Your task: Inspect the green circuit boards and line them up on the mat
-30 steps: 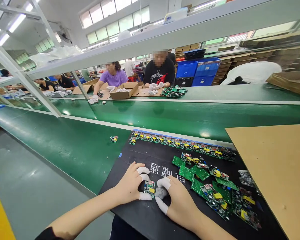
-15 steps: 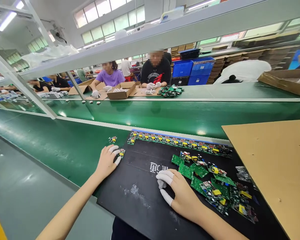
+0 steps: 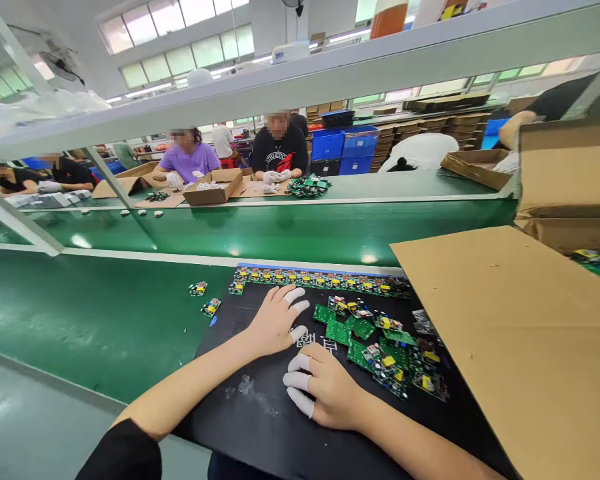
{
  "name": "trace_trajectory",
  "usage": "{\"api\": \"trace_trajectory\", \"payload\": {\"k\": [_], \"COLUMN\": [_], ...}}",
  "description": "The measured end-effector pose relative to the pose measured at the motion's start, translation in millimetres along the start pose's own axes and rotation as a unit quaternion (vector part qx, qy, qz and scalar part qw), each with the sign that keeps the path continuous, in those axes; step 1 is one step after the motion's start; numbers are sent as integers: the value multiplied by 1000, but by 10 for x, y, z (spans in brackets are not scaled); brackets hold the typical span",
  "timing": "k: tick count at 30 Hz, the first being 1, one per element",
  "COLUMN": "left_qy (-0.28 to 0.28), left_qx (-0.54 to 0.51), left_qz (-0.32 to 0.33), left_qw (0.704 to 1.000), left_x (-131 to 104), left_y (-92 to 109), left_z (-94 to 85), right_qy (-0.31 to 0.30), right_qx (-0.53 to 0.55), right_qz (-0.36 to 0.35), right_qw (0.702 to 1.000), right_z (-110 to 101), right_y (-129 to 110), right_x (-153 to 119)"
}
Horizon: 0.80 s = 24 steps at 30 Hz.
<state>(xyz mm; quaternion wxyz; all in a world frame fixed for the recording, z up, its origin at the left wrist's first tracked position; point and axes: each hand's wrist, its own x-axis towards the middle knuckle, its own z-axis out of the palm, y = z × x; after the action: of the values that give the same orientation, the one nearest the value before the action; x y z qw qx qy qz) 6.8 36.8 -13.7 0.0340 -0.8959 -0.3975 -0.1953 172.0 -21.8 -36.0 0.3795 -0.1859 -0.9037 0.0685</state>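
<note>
My left hand (image 3: pixel 280 322), with white finger cots, reaches over the black board (image 3: pixel 240 413), fingers apart and nothing visible in them. It points toward a loose pile of green circuit boards (image 3: pixel 339 331) with yellow parts. Just below it, my right hand (image 3: pixel 325 390), also in finger cots, is curled with the fingertips down near the board. The grey putty-like lump seen in it earlier is now hidden under the fingers. A row of circuit boards (image 3: pixel 320 279) lines the far edge of the black board. Two single boards (image 3: pixel 211 307) lie on the green bench to the left.
A cardboard sheet (image 3: pixel 500 333) covers the right side, with an open carton (image 3: pixel 570 173) behind it. Beyond a green conveyor (image 3: pixel 280 230), co-workers sit by a cardboard box (image 3: pixel 213 187) and a heap of boards (image 3: pixel 309 186). A white shelf beam (image 3: pixel 280 87) crosses overhead.
My left hand has left the circuit board at the left edge and moved right, toward the pile. My right hand has curled over and turned, hiding the grey lump. The view has swung right.
</note>
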Motion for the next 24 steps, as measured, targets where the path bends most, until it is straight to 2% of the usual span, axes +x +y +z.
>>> {"api": "trace_trajectory", "payload": {"k": [4,7,16,20,24], "left_qy": [-8,3,43,67,95], "left_qx": [-54,-70,-74,-61,-49], "left_qz": [-11,-14,-49,-73,-104], "left_qw": [998,997,995,993,989], "left_x": [309,335,-74,-147,-187], "left_y": [-5,-45,-275,-364,-429], "left_z": [290,366,139,117,101], "right_qy": [-5,-7,-29,-69,-67], "right_qx": [-79,-105,-91,-81,-71], "right_qz": [-65,-83,-77,-39,-16], "right_qw": [995,991,992,994,995], "right_z": [-50,-63,-20,-11,-87], "right_y": [47,70,92,91,98], "right_x": [-32,-48,-72,-76,-38]}}
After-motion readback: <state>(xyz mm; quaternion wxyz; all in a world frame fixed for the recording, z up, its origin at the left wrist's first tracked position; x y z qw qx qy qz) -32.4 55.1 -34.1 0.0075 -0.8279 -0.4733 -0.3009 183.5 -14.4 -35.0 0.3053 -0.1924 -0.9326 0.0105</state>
